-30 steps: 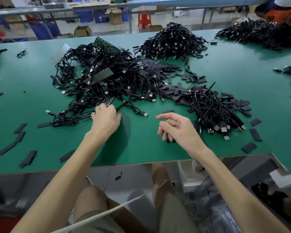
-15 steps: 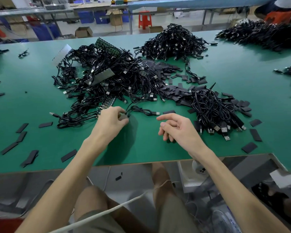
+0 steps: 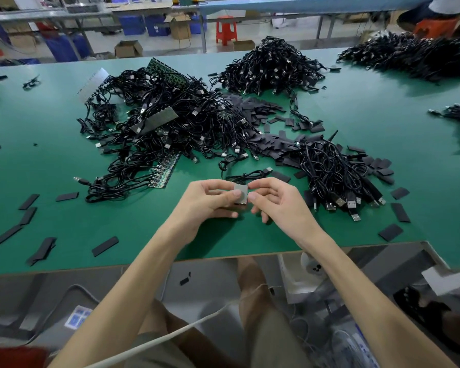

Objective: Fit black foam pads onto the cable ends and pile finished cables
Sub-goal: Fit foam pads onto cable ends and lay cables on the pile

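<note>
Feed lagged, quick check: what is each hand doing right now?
Left hand: fingers pinch the small grey piece.
Right hand: fingers pinch the same piece's opposite edge.

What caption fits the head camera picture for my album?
Over a green table piled with cables, left hand and right hand pinch a grey square.

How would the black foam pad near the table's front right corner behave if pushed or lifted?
Thin and flat, the foam pad probably slides, not rolls. Likely very light. A bent pad at left suggests it flexes easily.

Left hand (image 3: 210, 200) and right hand (image 3: 279, 205) together pinch a grey square (image 3: 241, 193).
</note>
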